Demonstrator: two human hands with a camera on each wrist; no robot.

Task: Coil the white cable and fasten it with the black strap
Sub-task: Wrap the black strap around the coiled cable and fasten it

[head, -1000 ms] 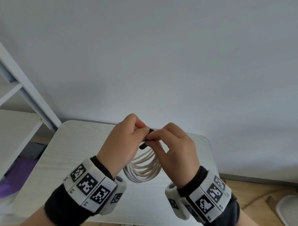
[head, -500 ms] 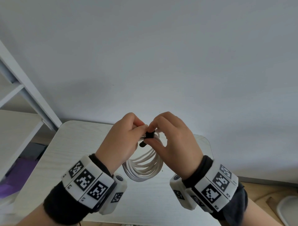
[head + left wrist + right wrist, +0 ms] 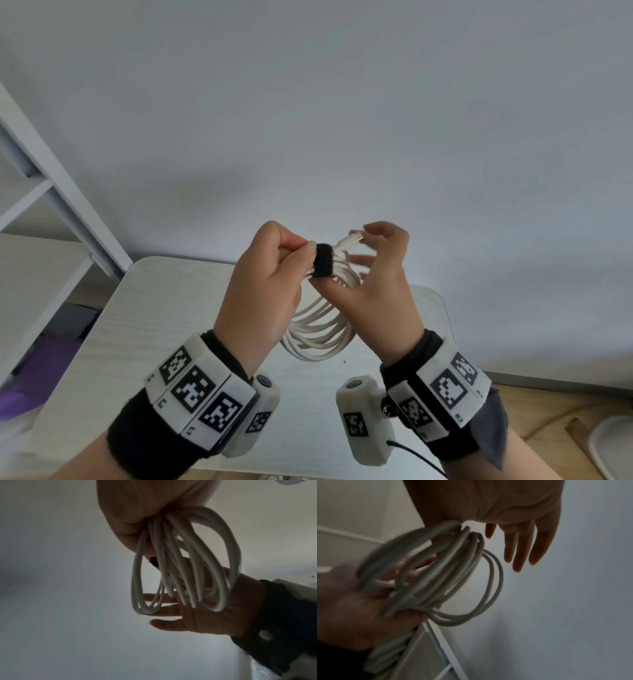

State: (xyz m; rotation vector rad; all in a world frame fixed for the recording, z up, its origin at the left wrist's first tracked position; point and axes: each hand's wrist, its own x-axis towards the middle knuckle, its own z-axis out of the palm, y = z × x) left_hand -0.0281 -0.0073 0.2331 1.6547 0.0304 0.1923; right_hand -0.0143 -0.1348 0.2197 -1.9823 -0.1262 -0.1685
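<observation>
The white cable (image 3: 322, 329) is held up between the two hands, above the pale wooden table (image 3: 144, 329), its loops hanging down from a bunched top. That top is pinched by the left hand (image 3: 263, 294), finger and thumb closed on the strands just left of the black strap (image 3: 323, 260), which is wrapped as a band round the bundle. The right hand (image 3: 380, 284) is spread loosely with nothing gripped; its thumb lies just under the strap, and whether it touches cannot be told. A short plug end (image 3: 349, 241) is seen jutting rightward past the band toward the right fingers. The bundle's long axis is judged to run downward from the strap, so the left hand is the nearer holder. The cable looks smooth and springy, the strap soft and fuzzy.
</observation>
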